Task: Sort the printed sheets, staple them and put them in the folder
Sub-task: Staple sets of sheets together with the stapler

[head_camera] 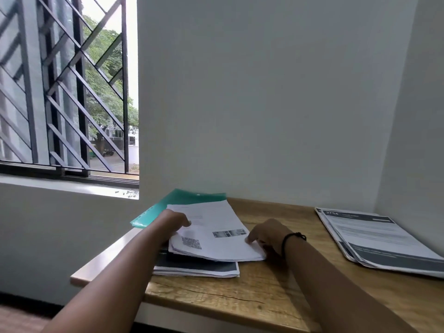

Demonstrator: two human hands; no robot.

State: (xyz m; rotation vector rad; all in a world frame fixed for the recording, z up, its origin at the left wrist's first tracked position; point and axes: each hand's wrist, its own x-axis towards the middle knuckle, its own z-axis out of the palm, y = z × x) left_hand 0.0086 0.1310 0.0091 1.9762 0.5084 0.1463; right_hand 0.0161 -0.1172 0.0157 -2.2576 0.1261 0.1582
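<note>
Sorting looked half done: the left grip (176,223) and right grip (265,233) each pinched the sheets (213,227) between them; a sorted pile (374,239) lay well right; unstapled; the folder (173,200) lay just beyond.

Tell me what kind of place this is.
Probably a small office or study corner: a wooden desk set against plain walls, piles of printed sheets, a green folder, and a barred window.

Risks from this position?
1. Both hands, left hand and right hand, lift the top sheets off the pile; sheets could slip and mix.
2. The folder overhangs the table edge; a nudge could drop it.
3. No stapler is visible.
</note>
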